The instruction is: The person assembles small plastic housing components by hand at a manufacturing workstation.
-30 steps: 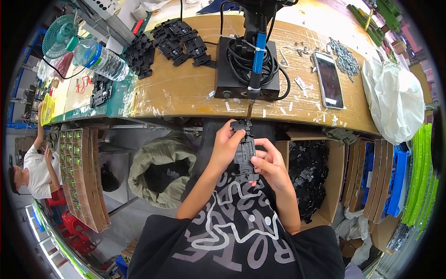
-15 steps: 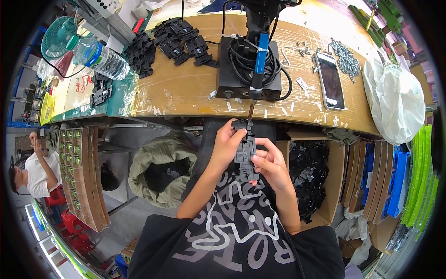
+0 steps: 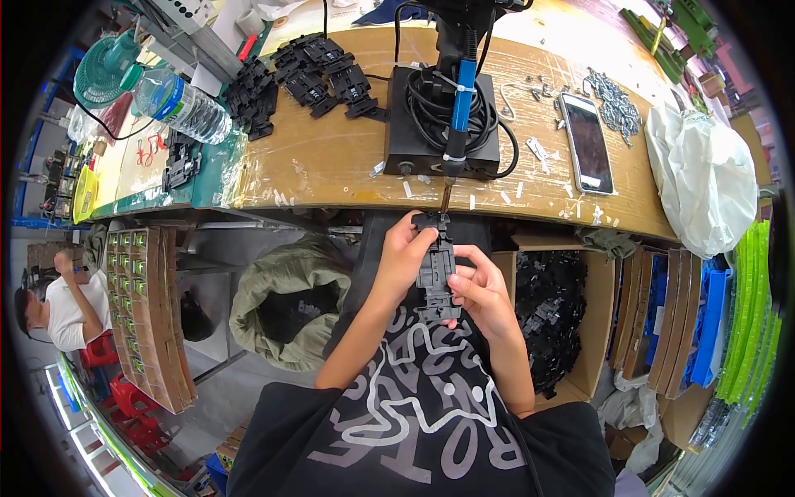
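Both my hands hold a long black plastic part upright in front of my shirt, just off the table's near edge. My left hand is closed on its upper left side, thumb lying over the front. On the right, my right hand pinches the lower edge between thumb and fingers. Above the part hangs a blue-and-black pen-shaped tool on a stand, its thin brownish shaft pointing down. The shaft's tip meets the upper end of the part; whether it touches cannot be made out.
A black box with coiled cable stands on the cardboard-covered table. Nearby are similar black parts, a bottle, a phone and small metal pieces. A carton of black parts and a green sack flank me.
The black part and the tool's tip have shifted very slightly left. My grip looks the same. At the far left, a seated person's hand has come down a little.
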The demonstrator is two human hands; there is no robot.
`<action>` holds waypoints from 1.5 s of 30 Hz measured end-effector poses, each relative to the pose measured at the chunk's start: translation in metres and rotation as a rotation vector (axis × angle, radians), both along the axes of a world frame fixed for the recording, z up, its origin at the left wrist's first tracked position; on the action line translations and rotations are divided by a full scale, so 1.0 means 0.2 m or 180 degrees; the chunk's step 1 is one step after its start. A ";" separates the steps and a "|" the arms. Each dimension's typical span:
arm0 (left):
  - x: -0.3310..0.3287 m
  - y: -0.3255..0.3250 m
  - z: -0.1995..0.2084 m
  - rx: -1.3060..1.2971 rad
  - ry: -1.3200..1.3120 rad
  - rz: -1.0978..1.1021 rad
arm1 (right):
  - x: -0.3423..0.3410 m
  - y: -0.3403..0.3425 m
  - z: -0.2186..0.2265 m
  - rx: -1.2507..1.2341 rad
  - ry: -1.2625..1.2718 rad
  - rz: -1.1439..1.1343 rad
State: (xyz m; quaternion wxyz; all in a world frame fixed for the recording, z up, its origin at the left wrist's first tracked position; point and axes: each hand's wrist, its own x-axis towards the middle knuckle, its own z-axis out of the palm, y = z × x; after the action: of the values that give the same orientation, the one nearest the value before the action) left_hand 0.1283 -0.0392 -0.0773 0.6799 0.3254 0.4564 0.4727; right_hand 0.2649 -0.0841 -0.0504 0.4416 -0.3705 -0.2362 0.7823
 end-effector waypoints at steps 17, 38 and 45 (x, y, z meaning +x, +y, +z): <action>0.02 -0.07 -0.01 0.0010 -0.0020 0.0193 | 0.04 -0.05 -0.02 -0.0066 -0.0054 0.0319; 0.01 -0.08 0.00 0.0074 -0.0005 -0.0005 | 0.06 -0.05 0.03 -0.0044 -0.0083 0.0439; 0.01 -0.08 0.00 -0.0006 -0.0045 0.0000 | 0.06 -0.05 0.03 -0.0066 -0.0047 0.0458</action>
State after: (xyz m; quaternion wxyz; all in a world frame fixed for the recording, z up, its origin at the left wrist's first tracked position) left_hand 0.1300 -0.0561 -0.0767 0.6834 0.3215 0.4521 0.4746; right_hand 0.2761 -0.0943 -0.0451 0.3786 -0.3628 -0.2574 0.8117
